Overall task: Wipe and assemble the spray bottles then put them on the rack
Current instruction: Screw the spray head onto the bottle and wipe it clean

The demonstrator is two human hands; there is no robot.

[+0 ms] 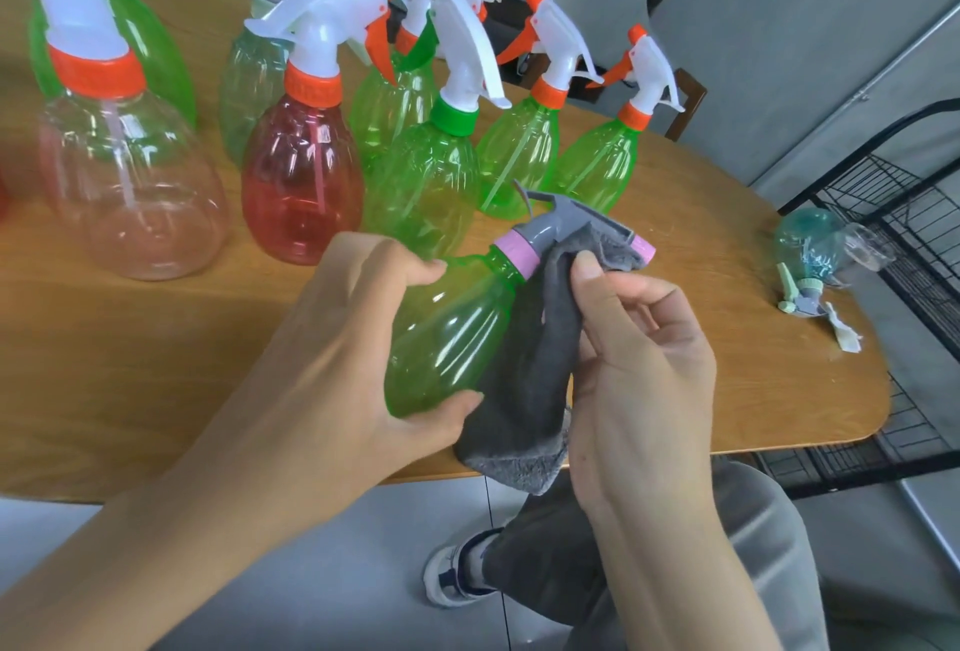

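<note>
Centre of the frame, the left hand [332, 338] is gripping a green spray bottle [447, 333] around its body, tilting it above the worktop [156, 390] edge. The right hand [644, 364] is pinching a grey cloth [530, 380] against the bottle's grey trigger head [561, 224]. More assembled bottles are standing across the upper left, and the black rack [893, 213] is sitting at right.

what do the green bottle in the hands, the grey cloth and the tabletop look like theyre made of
Green bottle: thin translucent plastic, glossy, judging by the white highlights and moulded ribs. Grey cloth: soft, fuzzy fabric, likely microfibre; it drapes limply and its lower edge looks napped. Tabletop: wood or wood-look laminate, smooth satin finish with visible grain; which one can't be told.
</note>
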